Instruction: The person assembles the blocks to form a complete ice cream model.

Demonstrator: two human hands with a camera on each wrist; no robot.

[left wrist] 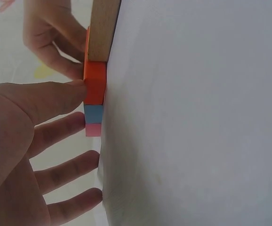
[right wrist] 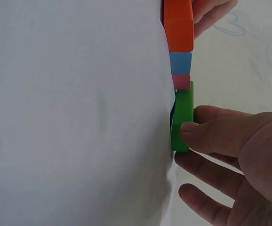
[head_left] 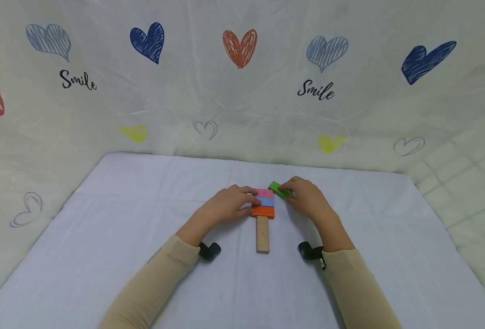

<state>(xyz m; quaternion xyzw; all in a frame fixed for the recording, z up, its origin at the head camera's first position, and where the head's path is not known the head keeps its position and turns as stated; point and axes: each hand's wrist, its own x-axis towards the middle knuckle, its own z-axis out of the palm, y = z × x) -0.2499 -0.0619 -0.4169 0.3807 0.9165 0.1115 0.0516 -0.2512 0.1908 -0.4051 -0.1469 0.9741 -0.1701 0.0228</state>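
A pink block (head_left: pixel 265 193), a blue block (head_left: pixel 268 201) and an orange block (head_left: pixel 263 211) lie side by side on the white cloth in the head view. Below the orange block a plain wooden block (head_left: pixel 262 235) points toward the person. At the left of this row is my left hand (head_left: pixel 231 204), its fingers fairly straight; in the left wrist view its thumb (left wrist: pixel 60 96) touches the orange block (left wrist: pixel 95 82). Between thumb and fingers my right hand (head_left: pixel 306 196) pinches a green block (right wrist: pixel 183 122), which is tilted beside the pink block's far right corner.
A white cloth (head_left: pixel 123 256) covers the table. Behind it hangs a pale backdrop (head_left: pixel 267 114) printed with hearts and the word Smile. Black wrist devices sit at the left cuff (head_left: pixel 210 251) and right cuff (head_left: pixel 310 251).
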